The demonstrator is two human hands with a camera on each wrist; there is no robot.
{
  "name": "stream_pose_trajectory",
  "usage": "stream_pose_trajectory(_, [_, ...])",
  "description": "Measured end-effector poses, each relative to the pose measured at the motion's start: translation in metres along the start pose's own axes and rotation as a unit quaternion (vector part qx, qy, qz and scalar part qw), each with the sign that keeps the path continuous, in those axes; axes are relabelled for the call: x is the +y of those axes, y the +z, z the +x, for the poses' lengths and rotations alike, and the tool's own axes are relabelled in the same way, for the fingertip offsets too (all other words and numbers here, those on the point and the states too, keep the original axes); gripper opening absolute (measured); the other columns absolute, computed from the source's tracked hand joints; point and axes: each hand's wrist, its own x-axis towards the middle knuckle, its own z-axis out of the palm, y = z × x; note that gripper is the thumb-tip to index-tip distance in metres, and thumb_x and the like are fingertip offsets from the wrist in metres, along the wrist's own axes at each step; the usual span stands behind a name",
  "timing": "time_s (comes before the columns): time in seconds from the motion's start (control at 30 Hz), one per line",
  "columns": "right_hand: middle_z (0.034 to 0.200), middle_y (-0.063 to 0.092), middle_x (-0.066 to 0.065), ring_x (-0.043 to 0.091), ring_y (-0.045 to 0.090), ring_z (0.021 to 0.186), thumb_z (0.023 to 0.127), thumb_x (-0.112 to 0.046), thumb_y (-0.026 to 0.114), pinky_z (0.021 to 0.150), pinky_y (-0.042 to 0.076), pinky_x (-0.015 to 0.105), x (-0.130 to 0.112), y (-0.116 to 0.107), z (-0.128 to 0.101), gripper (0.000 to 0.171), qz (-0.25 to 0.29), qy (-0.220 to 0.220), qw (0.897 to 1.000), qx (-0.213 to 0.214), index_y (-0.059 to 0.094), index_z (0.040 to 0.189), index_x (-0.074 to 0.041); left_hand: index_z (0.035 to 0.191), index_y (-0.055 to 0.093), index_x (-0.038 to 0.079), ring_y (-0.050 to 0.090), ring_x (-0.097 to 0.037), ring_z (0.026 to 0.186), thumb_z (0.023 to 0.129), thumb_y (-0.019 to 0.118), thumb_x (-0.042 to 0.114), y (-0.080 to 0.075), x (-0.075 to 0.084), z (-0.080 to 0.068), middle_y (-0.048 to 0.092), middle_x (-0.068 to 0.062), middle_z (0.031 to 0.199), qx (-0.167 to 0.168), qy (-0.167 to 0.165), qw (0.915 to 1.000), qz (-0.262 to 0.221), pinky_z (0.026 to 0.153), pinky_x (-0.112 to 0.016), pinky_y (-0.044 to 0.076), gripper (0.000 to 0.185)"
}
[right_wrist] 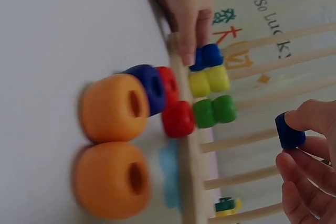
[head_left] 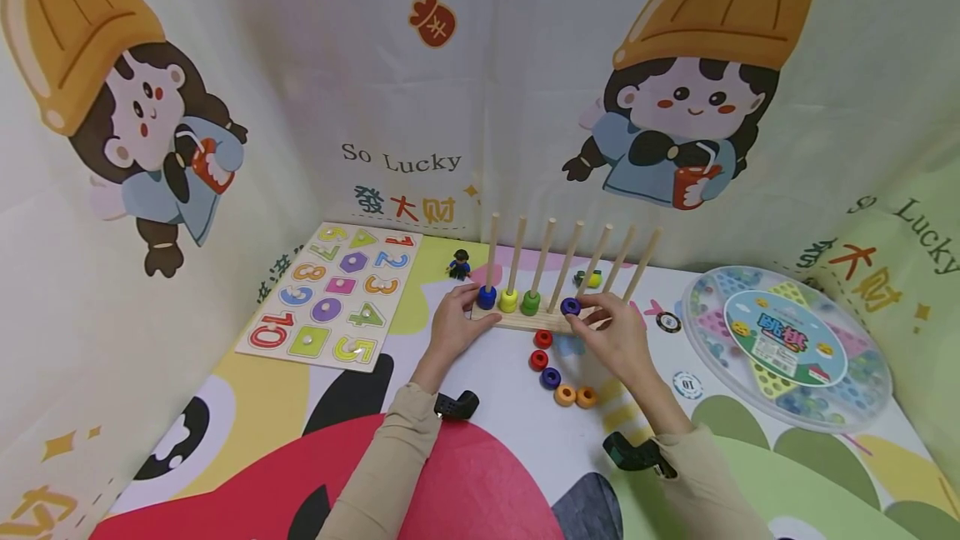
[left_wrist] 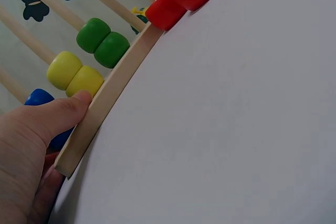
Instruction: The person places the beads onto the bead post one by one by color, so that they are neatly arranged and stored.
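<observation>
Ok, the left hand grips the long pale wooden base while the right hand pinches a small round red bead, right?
Not red: the right wrist view shows the right hand pinching a small round dark blue bead. The left hand does grip the long pale wooden base.

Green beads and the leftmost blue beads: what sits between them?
Two yellow beads, stacked on their own peg; the head view shows it.

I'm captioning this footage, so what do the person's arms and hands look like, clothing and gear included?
The left sleeve and right sleeve are beige, reaching toward the wrists. The left wrist device and right wrist device are black and compact. The left hand and right hand wear no gloves.
</observation>
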Motion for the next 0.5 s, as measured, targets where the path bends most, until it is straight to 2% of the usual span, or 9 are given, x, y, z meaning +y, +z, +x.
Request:
stream_pose_trajectory(0.13, [0.093,0.071,0.013,0.022,0.068,0.069,0.08,-0.007,0.081,0.06,0.057,0.024,-0.009,-0.008,0.011,0.027,0.002,-0.033,0.999,0.036,0.072,0.104,0.0,0.124,0.066,-0.004,0.059,-0.03,0.114,0.077,0.086,0.026,0.0,-0.001,0.0,0.06,-0.015,0.131,0.0,-0.001,1.0,0.002,0.093,-0.037,0.054,0.059])
stream_pose_trajectory(0.3, [0.092,0.072,0.014,0.023,0.068,0.067,0.078,-0.005,0.082,0.059,0.059,0.035,-0.026,-0.02,0.024,0.028,0.0,-0.068,0.996,0.064,0.073,0.103,0.001,0.125,0.065,-0.004,0.058,-0.031,0.115,0.078,0.085,0.026,0.0,-0.001,0.0,0.06,-0.015,0.131,-0.002,-0.004,1.0,-0.002,0.094,-0.038,0.053,0.059])
stream_pose_trajectory(0.37, [0.092,0.073,0.014,0.023,0.068,0.066,0.078,-0.004,0.083,0.058,0.058,0.033,-0.032,-0.025,0.03,0.027,0.002,-0.081,0.994,0.073,0.073,0.102,0.002,0.125,0.065,-0.004,0.058,-0.031,0.115,0.078,0.085,0.026,0.0,-0.001,0.0,0.06,-0.015,0.131,-0.002,-0.002,1.0,-0.002,0.094,-0.038,0.054,0.059])
stream_pose_trajectory(0.5, [0.092,0.073,0.014,0.024,0.067,0.067,0.078,-0.003,0.082,0.059,0.054,0.02,-0.044,-0.034,0.039,0.026,0.009,-0.094,0.992,0.088,0.073,0.102,0.003,0.124,0.065,-0.004,0.059,-0.03,0.114,0.078,0.085,0.027,0.0,-0.001,0.0,0.06,-0.015,0.131,-0.001,0.003,1.0,0.004,0.093,-0.038,0.054,0.059])
